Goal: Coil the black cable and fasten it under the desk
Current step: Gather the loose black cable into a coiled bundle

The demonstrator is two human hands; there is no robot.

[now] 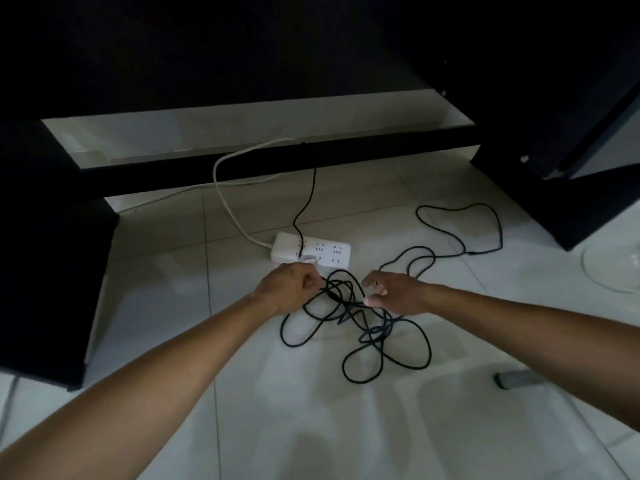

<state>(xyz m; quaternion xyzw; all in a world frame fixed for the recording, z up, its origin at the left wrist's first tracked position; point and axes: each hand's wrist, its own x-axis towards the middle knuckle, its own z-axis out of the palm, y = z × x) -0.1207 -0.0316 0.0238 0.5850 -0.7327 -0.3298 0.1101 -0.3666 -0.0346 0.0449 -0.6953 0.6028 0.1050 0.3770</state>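
A person's left hand [294, 282] grips a strand of the black cable [360, 327], tangled in loose loops on the floor just in front of the white power strip [311, 249]. The right hand [391, 292], fingers loosely spread, reaches in, likely to gather loops. One run trails right of the strip; another rises behind it toward the worktop.

The black cable [360, 327] tangles beyond tracing beside the power strip [310, 252]; a glass base [613, 268] is cut off by the frame's edge.
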